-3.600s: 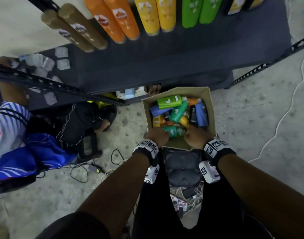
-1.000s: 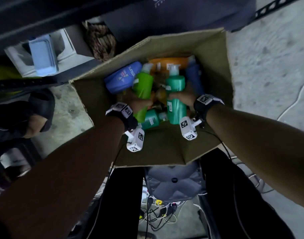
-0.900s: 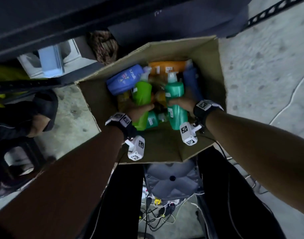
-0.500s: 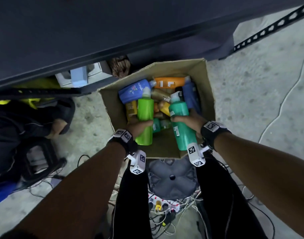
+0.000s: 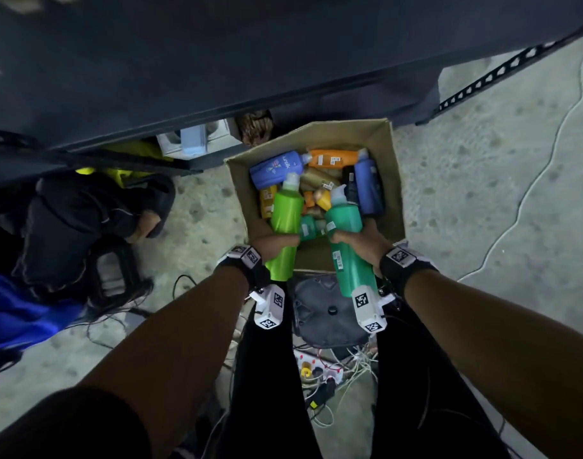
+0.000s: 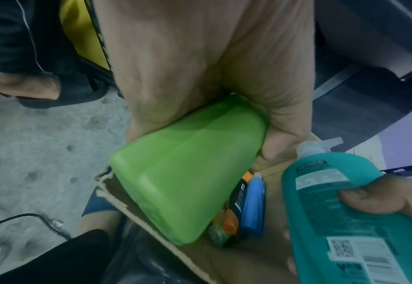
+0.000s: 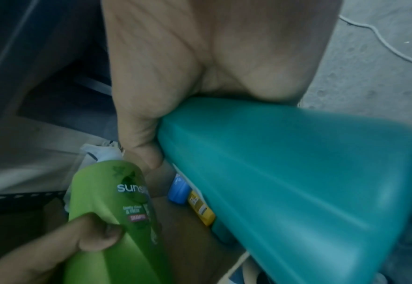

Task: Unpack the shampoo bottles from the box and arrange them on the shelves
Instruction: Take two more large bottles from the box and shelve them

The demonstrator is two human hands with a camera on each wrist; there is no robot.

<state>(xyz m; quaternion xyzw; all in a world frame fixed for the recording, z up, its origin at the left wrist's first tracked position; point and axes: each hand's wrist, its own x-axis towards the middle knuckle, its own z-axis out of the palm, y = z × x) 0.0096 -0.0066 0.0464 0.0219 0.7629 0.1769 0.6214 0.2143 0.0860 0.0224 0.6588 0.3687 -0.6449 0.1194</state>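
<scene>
Both hands are full: the left hand (image 5: pixel 272 240) grips a green bottle (image 5: pixel 285 223), the right hand (image 5: pixel 359 238) a teal bottle (image 5: pixel 348 246), both above the box (image 5: pixel 394 180). Many bottles remain inside, so unpacking looks far from done. Only the right wrist view shows the green bottle's front label.

A power strip (image 5: pixel 319 372) amid tangled wires lies on the concrete floor (image 5: pixel 482 200) near a blue bag (image 5: pixel 15 313).

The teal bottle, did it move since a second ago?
Yes. The teal bottle has risen out of the cardboard box, held by the right hand, towards the box's near edge.
</scene>
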